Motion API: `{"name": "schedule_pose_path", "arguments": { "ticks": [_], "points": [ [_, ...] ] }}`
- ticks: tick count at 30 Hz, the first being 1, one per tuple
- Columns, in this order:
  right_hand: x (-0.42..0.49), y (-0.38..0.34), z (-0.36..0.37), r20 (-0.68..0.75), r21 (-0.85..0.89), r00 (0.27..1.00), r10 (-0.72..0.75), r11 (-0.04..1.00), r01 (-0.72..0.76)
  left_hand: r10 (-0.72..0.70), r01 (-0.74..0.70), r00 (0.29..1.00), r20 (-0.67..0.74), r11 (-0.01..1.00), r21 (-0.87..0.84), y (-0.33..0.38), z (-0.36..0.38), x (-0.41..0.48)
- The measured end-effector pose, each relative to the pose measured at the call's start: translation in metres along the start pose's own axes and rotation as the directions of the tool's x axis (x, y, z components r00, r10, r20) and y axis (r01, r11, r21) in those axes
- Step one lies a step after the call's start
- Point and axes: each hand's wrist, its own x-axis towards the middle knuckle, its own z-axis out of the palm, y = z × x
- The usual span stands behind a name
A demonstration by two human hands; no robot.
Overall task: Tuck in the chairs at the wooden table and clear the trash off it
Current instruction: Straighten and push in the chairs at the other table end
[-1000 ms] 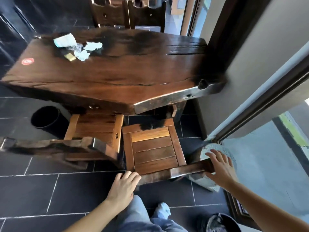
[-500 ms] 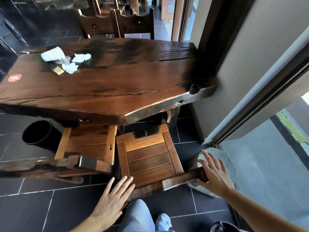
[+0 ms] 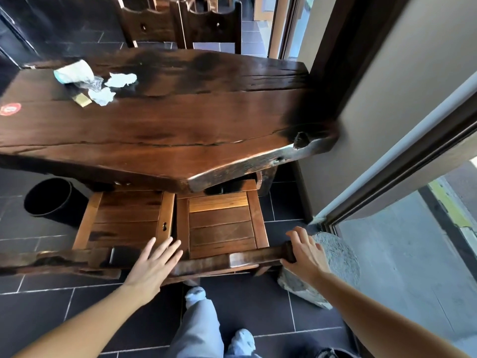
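Head view, looking down over the near edge of the dark wooden counter [image 3: 180,120]. Two slatted chairs sit side by side at this edge, front parts of both seats under the counter top: right chair [image 3: 222,223] and left chair [image 3: 126,218], seat frames just beside each other. Left hand [image 3: 152,267] is spread flat, fingers apart and extended, palm over the left end of the right chair's top rail, near where it meets the left chair's rail; grips nothing. Right hand [image 3: 304,251] lies over the right end of the same rail, fingers loosely fanned forward, palm on the wood; not curled round it as far as can be seen. Trash lies at the far left of the counter: a crumpled paper cup [image 3: 73,72] on its side, clear plastic wrap [image 3: 91,82] touching it, two wadded tissues [image 3: 113,86] close by, a small yellow-tan packet [image 3: 82,100] just beside the nearer tissue. A red round sticker [image 3: 10,109] is at the counter's left edge. Two more chairs [image 3: 180,24] stand at the far side. Black round bin [image 3: 50,200] on the tile floor left of the chairs. Rough stone [image 3: 327,270] on the floor beside the right hand, at the glass door [image 3: 402,254].
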Motion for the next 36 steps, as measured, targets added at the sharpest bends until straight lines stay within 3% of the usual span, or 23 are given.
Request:
{"name": "schedule_pose_path", "arguments": {
  "ticks": [8,15,25,32,36],
  "points": [
    [0.026,-0.029,-0.003,-0.028,0.02,0.999,0.045,0.999,-0.044,0.01,-0.015,0.998,0.062,0.996,0.087,-0.049,-0.005,0.034],
    [0.05,-0.043,-0.006,-0.041,0.037,0.997,0.06,0.998,-0.058,-0.038,0.04,0.999,0.034,0.998,-0.055,-0.075,-0.007,0.056],
    [0.054,-0.046,-0.003,-0.052,0.046,0.997,0.063,0.997,-0.061,-0.031,0.027,0.999,-0.031,0.994,-0.104,-0.082,-0.004,0.058],
    [0.051,-0.049,-0.008,-0.02,0.057,0.995,0.098,0.994,-0.097,-0.04,-0.006,0.991,-0.131,0.942,-0.336,-0.1,0.014,0.035],
    [0.052,-0.049,-0.011,0.036,0.091,0.995,0.089,0.992,-0.092,-0.005,-0.018,0.996,-0.09,0.966,-0.259,-0.102,0.014,0.028]
  ]
}}
